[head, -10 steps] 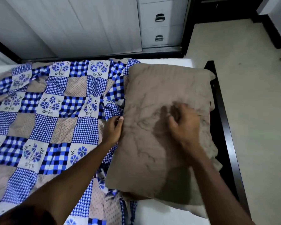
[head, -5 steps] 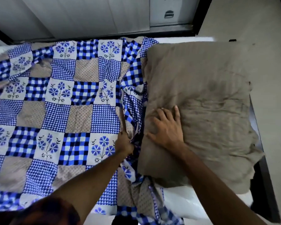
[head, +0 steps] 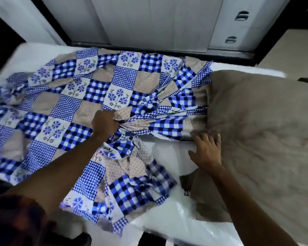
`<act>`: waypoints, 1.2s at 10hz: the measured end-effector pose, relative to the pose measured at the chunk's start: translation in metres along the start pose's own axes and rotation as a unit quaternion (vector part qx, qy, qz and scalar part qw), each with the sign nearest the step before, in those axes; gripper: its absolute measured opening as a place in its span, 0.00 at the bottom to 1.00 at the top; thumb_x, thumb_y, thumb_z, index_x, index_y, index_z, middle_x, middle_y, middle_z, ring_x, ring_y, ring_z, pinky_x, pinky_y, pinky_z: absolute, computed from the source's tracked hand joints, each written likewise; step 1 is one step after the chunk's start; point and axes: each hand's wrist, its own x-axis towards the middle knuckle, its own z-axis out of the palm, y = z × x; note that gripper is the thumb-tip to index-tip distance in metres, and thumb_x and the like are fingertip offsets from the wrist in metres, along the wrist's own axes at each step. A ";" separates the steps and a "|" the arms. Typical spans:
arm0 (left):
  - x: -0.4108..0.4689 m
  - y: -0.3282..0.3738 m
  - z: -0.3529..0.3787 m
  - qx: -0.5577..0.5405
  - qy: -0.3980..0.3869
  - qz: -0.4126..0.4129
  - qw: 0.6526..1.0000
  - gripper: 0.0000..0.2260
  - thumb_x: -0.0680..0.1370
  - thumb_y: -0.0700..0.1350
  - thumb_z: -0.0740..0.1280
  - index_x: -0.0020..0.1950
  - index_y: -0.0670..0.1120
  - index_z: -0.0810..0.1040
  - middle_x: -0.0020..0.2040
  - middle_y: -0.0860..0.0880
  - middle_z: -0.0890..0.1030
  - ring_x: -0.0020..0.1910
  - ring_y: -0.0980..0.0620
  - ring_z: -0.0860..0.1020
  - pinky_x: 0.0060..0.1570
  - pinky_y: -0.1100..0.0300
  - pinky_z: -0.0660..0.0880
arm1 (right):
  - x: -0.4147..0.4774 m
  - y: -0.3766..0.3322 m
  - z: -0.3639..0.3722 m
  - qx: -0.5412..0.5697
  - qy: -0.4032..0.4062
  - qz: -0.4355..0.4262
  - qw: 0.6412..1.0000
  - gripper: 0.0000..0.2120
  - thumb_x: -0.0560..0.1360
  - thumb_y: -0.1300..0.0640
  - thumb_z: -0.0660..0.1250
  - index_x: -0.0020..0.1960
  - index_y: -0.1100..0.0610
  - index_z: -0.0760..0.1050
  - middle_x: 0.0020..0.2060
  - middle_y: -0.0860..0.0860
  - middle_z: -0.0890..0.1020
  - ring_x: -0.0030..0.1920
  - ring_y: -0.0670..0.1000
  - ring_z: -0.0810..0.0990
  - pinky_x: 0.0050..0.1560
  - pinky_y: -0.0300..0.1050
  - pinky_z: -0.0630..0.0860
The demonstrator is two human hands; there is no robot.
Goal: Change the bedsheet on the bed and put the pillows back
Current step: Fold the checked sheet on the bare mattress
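A blue, white and beige patchwork bedsheet (head: pixel 64 107) lies bunched across the bed, its right part drawn into taut folds. My left hand (head: pixel 105 124) grips a gathered bunch of that sheet near the middle of the bed. A large beige pillow (head: pixel 260 125) lies on the right side of the bed, with the sheet's right edge caught under its left side. My right hand (head: pixel 207 151) rests with spread fingers against the pillow's left edge. The white mattress (head: pixel 169 151) shows bare between the sheet and the pillow and along the near edge.
White wardrobe doors (head: pixel 149 20) and drawers with metal handles (head: pixel 241 15) stand behind the bed. A dark bed frame (head: pixel 229 55) runs along the far side. Light floor (head: pixel 292 48) lies at the upper right.
My left hand has pulled the sheet leftward, dragging it from under the pillow and baring more mattress. My right hand has stayed at the pillow's left edge. The view has swung left.
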 end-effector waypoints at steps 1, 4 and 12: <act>0.001 -0.027 -0.024 -0.033 0.043 -0.071 0.996 0.16 0.74 0.42 0.73 0.59 0.36 0.81 0.54 0.34 0.81 0.54 0.33 0.78 0.54 0.39 0.78 | 0.018 -0.012 0.010 0.043 -0.080 -0.038 0.995 0.43 0.70 0.43 0.74 0.80 0.48 0.59 0.72 0.59 0.69 0.71 0.63 0.69 0.75 0.62 0.60; -0.056 -0.003 -0.064 -0.397 0.074 -0.137 0.904 0.21 0.70 0.28 0.71 0.62 0.37 0.78 0.50 0.37 0.81 0.46 0.46 0.83 0.47 0.44 0.80 | 0.055 -0.153 -0.013 0.428 -0.173 -0.151 0.874 0.70 0.54 0.29 0.78 0.80 0.44 0.39 0.82 0.51 0.41 0.81 0.52 0.40 0.76 0.54 0.51; -0.127 0.064 0.014 -0.210 -0.177 -0.072 0.959 0.18 0.77 0.53 0.62 0.60 0.44 0.79 0.55 0.39 0.83 0.56 0.39 0.80 0.54 0.48 0.76 | 0.061 -0.108 -0.059 0.637 -0.165 0.140 0.740 0.07 0.67 0.59 0.74 0.40 0.57 0.77 0.25 0.48 0.75 0.29 0.49 0.71 0.35 0.40 0.70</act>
